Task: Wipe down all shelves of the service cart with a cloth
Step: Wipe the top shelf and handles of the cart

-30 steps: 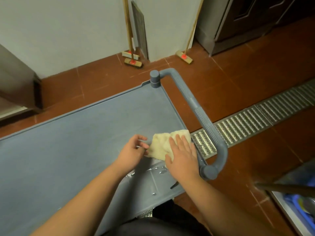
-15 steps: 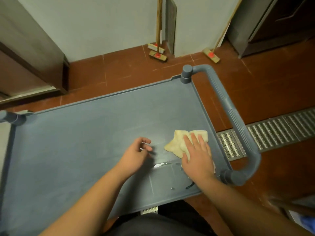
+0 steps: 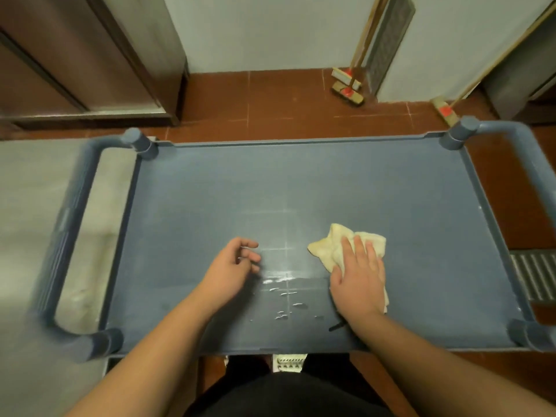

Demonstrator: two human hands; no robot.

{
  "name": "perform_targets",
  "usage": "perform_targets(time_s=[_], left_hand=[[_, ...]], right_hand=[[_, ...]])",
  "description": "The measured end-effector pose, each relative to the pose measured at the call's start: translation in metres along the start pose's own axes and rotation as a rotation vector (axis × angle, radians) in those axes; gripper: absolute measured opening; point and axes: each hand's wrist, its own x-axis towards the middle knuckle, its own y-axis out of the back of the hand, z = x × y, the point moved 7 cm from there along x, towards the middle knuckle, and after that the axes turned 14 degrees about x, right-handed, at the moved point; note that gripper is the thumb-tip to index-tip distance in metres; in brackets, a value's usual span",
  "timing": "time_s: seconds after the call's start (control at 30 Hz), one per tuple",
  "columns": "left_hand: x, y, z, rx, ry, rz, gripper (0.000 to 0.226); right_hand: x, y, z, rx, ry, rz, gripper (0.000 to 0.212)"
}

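Note:
The blue-grey top shelf (image 3: 301, 182) of the service cart fills the middle of the head view, with a looped handle at each end. A crumpled cream cloth (image 3: 334, 242) lies on the shelf right of centre. My right hand (image 3: 359, 275) presses flat on the cloth, fingers straight and pointing away from me. My left hand (image 3: 233, 266) hovers just over the shelf to the left of the cloth, fingers loosely curled and holding nothing. Small wet streaks (image 3: 282, 299) glisten on the shelf between my hands. The lower shelves are hidden under the top one.
The left cart handle (image 3: 64, 233) hangs over grey floor; the right handle (image 3: 511, 127) reaches past the frame edge. Two brooms (image 3: 349, 88) lean on the far wall. A metal floor drain grate (image 3: 534, 275) runs right of the cart. A metal cabinet (image 3: 84, 64) stands far left.
My right hand has slid the cloth leftward away from the right handle toward the shelf's middle. My left hand let go of the cloth's edge. My head turned left, showing the whole shelf.

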Motion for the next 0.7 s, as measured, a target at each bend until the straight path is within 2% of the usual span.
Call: perform_targets(time_s=[0.13, 0.27, 0.47, 0.6, 0.7], left_hand=[[-0.016, 0.081, -0.048, -0.055, 0.013, 0.058, 0.044], [-0.04, 0.153, -0.088, -0.083, 0.027, 0.111, 0.043], [-0.078, 0.214, -0.128, -0.121, 0.074, 0.168, 0.034], [-0.092, 0.227, -0.138, -0.205, 0.091, 0.212, 0.038], [-0.094, 0.223, -0.139, -0.21, 0.094, 0.187, 0.038]], right_hand=[[-0.016, -0.053, -0.092, 0.008, 0.095, -0.067, 0.062], [-0.031, -0.096, -0.176, -0.002, 0.178, -0.05, 0.06], [-0.057, -0.163, -0.295, 0.049, 0.399, -0.143, 0.047], [-0.061, -0.173, -0.311, 0.2, 0.41, -0.158, 0.038], [-0.063, -0.16, -0.304, 0.468, 0.378, -0.167, 0.039]])
